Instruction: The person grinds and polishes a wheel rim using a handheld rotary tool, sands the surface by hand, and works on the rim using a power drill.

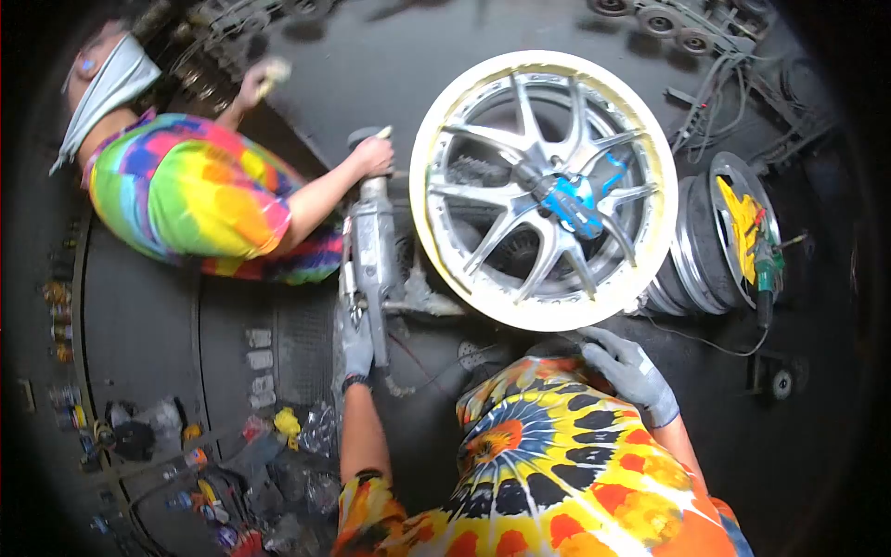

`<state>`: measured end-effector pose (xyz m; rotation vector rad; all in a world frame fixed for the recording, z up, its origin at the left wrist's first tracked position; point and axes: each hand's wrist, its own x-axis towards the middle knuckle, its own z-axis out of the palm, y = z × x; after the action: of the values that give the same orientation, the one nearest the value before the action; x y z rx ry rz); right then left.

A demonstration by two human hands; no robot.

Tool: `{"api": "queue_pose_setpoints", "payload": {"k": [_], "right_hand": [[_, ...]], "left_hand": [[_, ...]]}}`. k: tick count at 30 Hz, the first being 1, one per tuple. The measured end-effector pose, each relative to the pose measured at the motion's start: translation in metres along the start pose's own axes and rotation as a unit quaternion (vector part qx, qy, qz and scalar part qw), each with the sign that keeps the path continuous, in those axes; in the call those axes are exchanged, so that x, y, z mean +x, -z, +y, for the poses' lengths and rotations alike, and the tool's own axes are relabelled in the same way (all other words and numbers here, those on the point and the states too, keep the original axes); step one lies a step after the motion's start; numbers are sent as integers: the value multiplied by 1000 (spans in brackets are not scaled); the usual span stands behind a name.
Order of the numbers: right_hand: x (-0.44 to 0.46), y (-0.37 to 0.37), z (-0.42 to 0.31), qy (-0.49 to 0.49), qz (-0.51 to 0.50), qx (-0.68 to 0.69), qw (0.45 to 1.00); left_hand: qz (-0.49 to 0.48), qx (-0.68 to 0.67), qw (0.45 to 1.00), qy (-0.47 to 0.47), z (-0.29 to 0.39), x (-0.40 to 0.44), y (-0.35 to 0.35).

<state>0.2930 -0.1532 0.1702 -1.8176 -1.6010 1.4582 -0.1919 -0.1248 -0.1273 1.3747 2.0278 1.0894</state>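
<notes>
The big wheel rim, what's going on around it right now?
The wearer's gloved left hand is at the near end of a grey machine; a co-worker's hand is at its far end. The wearer's gloved right hand is by the near edge of the wheel rim; whether it touches is unclear. A blue power tool lies across the rim's middle.

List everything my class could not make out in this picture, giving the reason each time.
All in the head view:
Wearer's feet: hidden below the patterned shirt.
Light item in the co-worker's raised hand: blurred.
Marking on the blue drill: too small.
Right hand: touching the wheel or just apart, unclear where they overlap.
</notes>
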Motion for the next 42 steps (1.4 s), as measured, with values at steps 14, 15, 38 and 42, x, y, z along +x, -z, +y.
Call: {"api": "queue_pose_setpoints", "payload": {"k": [14, 15, 38, 42], "right_hand": [[232, 261, 4, 273, 424, -303, 808], [244, 258, -8, 332, 400, -347, 780], [246, 140, -33, 458, 26, -618, 638], [246, 133, -39, 417, 4, -627, 659]], "left_hand": [[-99, -433, 857, 261, 235, -113, -107], [-109, -470, 831, 277, 240, -119, -119], [44, -423, 862, 276, 280, -118, -150], [36, -415, 865, 280, 271, -120, -150]]}}
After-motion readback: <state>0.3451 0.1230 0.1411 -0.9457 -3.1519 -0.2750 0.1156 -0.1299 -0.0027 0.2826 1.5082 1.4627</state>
